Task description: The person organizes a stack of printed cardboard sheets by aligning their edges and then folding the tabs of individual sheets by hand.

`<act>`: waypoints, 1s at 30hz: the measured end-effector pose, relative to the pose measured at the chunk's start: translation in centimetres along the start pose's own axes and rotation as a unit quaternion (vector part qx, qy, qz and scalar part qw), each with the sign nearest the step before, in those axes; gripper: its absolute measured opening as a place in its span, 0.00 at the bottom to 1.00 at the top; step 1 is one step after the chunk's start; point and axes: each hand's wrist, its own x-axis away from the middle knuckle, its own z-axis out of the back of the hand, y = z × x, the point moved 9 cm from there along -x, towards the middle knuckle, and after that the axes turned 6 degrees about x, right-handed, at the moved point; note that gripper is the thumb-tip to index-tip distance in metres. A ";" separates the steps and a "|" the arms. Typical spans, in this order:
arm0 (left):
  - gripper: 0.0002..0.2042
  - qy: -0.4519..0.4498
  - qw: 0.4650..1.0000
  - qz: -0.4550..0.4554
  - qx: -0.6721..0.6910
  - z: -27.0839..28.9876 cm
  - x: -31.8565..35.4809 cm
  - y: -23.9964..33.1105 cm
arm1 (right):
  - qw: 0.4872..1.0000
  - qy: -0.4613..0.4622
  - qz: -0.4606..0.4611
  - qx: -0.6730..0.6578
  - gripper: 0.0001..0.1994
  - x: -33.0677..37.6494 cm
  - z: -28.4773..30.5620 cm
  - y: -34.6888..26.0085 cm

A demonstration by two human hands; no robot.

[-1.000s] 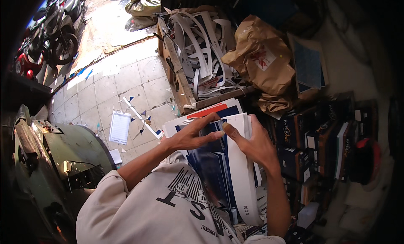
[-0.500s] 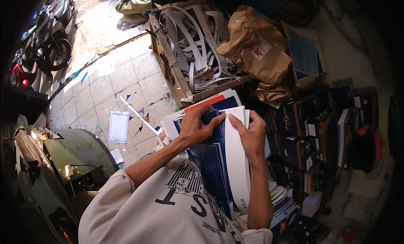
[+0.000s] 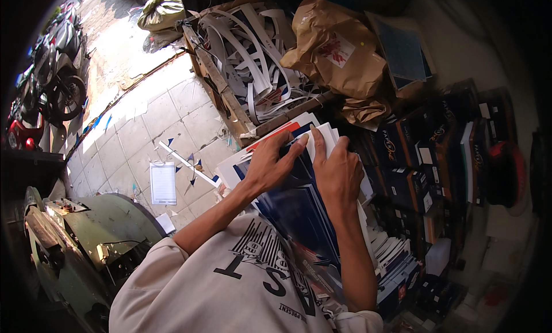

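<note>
A stack of printed sheets (image 3: 296, 212), mostly dark blue, rests upright against my shirt, with white sheets and an orange-red edge showing at its top. My left hand (image 3: 275, 163) curls over the top edge of the stack, thumb stretched to the right. Close beside it, my right hand (image 3: 338, 175) grips the upper right part of the sheets, with its thumb and index fingertip near the top edge. The two thumbs nearly meet. How many sheets each hand pinches is hidden behind the fingers.
Ahead stands a wooden crate (image 3: 221, 97) full of white paper offcuts, with a crumpled brown paper bag (image 3: 339, 51) beside it. Dark boxes (image 3: 405, 143) are stacked at the right. A green machine (image 3: 106, 224) stands at the left. Paper scraps and a lined sheet (image 3: 163, 183) lie on the tiled floor.
The broad white face of the bent sheet at my right hand has gone from view, and blue print shows there instead. My right hand has turned and shifted slightly up and left over the stack.
</note>
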 end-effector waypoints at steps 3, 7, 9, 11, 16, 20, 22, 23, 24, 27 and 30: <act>0.19 0.148 0.988 0.054 -0.006 0.2 0.6 -0.7 | 0.985 -0.001 0.007 -0.172 0.34 -1.7 -1.9 2.2; 0.25 0.151 0.978 0.034 0.136 0.5 0.5 -0.9 | 0.968 0.022 0.016 -0.250 0.39 -3.0 -2.6 2.6; 0.25 0.145 0.977 0.039 0.148 0.9 0.9 -1.2 | 0.968 -0.007 0.011 -0.251 0.40 -3.8 -3.8 2.9; 0.25 0.140 0.978 0.041 0.151 1.1 1.2 -1.4 | 0.967 -0.034 0.008 -0.252 0.41 -4.2 -4.7 2.7; 0.26 0.158 0.974 0.032 0.158 2.3 1.9 -1.6 | 0.920 -0.207 -0.034 -0.331 0.44 -4.3 -10.6 2.4; 0.25 0.131 0.976 0.040 0.170 2.2 2.0 -1.8 | 0.885 -0.231 -0.007 -0.404 0.43 -4.2 -12.0 1.8; 0.24 0.133 0.973 0.037 0.184 2.5 2.2 -1.9 | 0.881 -0.253 0.014 -0.399 0.41 -4.4 -12.0 0.9; 0.24 0.144 0.968 0.034 0.202 2.6 2.1 -2.1 | 0.884 -0.245 0.014 -0.398 0.39 -4.3 -11.6 0.3; 0.23 0.153 0.964 0.042 0.214 2.6 2.1 -2.6 | 0.885 -0.207 0.044 -0.413 0.40 -4.6 -10.0 0.6; 0.23 0.180 0.969 0.033 0.165 3.0 2.1 -2.6 | 0.940 -0.037 0.151 -0.304 0.37 -4.8 -5.3 1.8; 0.18 0.148 0.971 0.041 0.184 2.8 2.0 -1.5 | 0.906 -0.365 0.082 -0.200 0.39 -1.7 -5.6 7.5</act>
